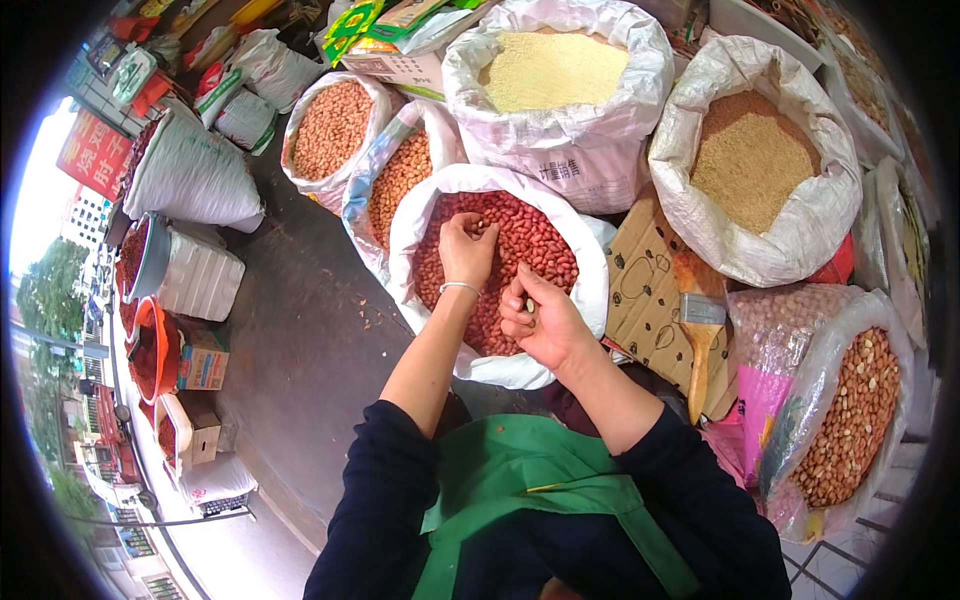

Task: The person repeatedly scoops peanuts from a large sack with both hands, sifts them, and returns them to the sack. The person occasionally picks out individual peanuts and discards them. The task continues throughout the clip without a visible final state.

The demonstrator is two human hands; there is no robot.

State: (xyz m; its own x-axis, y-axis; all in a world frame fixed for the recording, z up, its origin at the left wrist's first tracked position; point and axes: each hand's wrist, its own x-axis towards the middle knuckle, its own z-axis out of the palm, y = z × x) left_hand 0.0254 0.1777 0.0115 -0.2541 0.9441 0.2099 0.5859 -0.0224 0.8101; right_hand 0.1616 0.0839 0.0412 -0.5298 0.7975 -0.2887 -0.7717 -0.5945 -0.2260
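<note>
Red-skinned peanuts fill an open white woven sack right before me. Over the left part of the peanuts is my left hand, with a pale bracelet at the wrist; a small brownish piece, perhaps a peanut, is pinched between its thumb and fingers. My right hand is over the sack's right front part, its fingers curled round a small pale greenish piece whose kind I cannot tell. The two hands are apart. A green apron covers my front below the sack.
Sacks of light brown peanuts and yellow grain stand behind; a sack of brownish grain is at right. A wooden-handled brush lies on cardboard. Shelled nuts fill a clear bag lower right. An orange basin stands left.
</note>
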